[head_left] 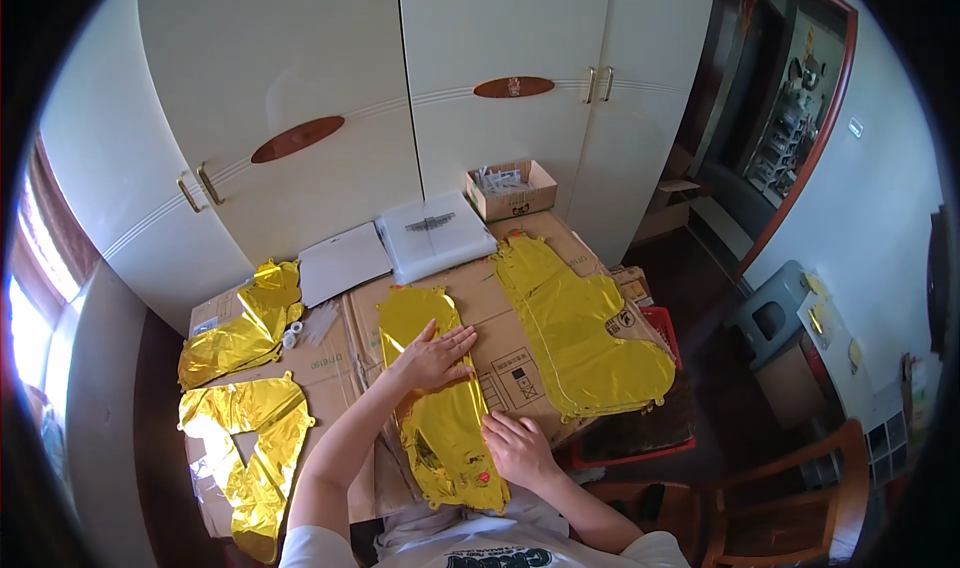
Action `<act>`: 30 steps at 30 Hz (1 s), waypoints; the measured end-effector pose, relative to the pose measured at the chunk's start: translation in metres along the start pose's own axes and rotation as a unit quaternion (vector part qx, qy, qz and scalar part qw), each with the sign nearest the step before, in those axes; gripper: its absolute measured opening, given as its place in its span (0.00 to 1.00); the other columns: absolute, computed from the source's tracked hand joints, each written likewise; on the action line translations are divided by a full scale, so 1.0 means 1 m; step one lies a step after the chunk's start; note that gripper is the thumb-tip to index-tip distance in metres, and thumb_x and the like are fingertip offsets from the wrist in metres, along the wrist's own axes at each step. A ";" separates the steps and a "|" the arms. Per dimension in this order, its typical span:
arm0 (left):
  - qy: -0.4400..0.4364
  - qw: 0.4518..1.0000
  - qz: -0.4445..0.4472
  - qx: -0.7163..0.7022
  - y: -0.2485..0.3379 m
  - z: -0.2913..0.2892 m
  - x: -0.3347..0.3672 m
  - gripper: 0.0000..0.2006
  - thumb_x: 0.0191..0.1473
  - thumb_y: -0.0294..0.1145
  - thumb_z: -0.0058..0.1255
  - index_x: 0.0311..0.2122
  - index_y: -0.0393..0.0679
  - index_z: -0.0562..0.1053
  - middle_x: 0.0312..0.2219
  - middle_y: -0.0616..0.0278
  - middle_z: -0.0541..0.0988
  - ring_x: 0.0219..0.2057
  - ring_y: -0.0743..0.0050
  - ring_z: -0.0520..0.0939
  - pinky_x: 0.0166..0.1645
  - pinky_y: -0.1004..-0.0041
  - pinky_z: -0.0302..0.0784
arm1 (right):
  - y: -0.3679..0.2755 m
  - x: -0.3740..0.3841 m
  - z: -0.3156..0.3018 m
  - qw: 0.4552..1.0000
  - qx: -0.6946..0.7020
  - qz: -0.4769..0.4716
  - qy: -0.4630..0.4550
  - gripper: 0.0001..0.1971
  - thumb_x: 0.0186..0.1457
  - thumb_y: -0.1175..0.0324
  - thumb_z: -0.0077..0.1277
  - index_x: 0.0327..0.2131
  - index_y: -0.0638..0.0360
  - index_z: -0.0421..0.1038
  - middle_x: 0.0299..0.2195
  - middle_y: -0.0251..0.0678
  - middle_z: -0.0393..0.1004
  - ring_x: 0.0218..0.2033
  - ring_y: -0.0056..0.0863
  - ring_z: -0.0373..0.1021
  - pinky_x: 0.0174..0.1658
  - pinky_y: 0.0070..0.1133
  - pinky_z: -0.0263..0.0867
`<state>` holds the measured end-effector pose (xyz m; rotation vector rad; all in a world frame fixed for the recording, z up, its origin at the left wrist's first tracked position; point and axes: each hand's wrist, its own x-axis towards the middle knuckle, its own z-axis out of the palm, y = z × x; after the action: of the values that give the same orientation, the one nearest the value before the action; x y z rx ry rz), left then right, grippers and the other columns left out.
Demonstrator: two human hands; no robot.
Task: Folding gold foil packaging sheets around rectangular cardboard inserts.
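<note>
A flat gold foil balloon (445, 423), long and narrow, lies in front of me on a cardboard-covered table. My left hand (430, 356) rests on its upper part, palm down, fingers stretched out across the foil toward the right edge. Lower down, my right hand (518, 448) touches the balloon's right edge with its fingers slightly bent and apart; the foil's edge runs under the fingertips. Small coloured spots show near the balloon's bottom end. To the right lies a stack of flat gold foil balloons (575, 333). More gold foil balloons (255, 318) lie at the left, one triangular with a hole (280, 418).
Behind the foil are a white sheet stack (345, 263), a clear plastic-wrapped pack (435, 238) and a small carton (512, 193) of clear packets. White rolls (292, 335) sit at left. A wooden chair (780, 513) and red crate (660, 333) stand at right; cabinets (300, 58) rise behind.
</note>
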<state>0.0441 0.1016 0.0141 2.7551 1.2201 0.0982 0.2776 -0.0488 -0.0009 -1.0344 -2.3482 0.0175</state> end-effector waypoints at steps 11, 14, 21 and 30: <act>-0.017 0.999 -0.017 -0.040 -0.032 -0.001 0.022 0.30 0.65 0.50 0.31 0.67 0.46 0.53 0.67 0.62 0.55 0.68 0.69 0.53 0.70 0.49 0.42 | 0.001 -0.001 0.000 1.000 0.004 0.001 -0.005 0.11 0.53 0.68 0.50 0.38 0.61 0.77 0.46 0.36 0.77 0.53 0.28 0.69 0.50 0.30 0.62; -0.033 0.999 -0.032 -0.016 -0.032 -0.006 0.029 0.29 0.65 0.49 0.31 0.67 0.46 0.53 0.67 0.63 0.55 0.68 0.69 0.53 0.70 0.49 0.42 | 0.001 -0.001 0.000 1.000 0.001 0.004 -0.008 0.11 0.53 0.69 0.50 0.38 0.61 0.77 0.46 0.36 0.77 0.53 0.28 0.69 0.51 0.30 0.62; -0.041 0.996 -0.075 0.018 -0.042 -0.006 0.040 0.44 0.56 0.66 0.37 0.68 0.45 0.48 0.68 0.61 0.51 0.69 0.68 0.50 0.70 0.49 0.37 | 0.001 -0.002 0.001 1.000 0.008 0.005 -0.008 0.11 0.53 0.69 0.50 0.37 0.61 0.76 0.46 0.37 0.76 0.54 0.29 0.68 0.52 0.30 0.61; -0.074 0.988 -0.116 0.065 -0.028 -0.005 0.048 0.69 0.33 0.83 0.46 0.68 0.33 0.42 0.69 0.52 0.44 0.70 0.63 0.43 0.70 0.45 0.35 | 0.001 0.000 -0.003 1.000 0.008 -0.003 -0.027 0.11 0.53 0.69 0.49 0.38 0.62 0.75 0.47 0.37 0.76 0.54 0.31 0.68 0.52 0.31 0.61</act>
<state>0.0555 0.1562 0.0152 2.6443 1.5422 -0.2115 0.2803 -0.0489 0.0012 -1.0315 -2.3953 0.0622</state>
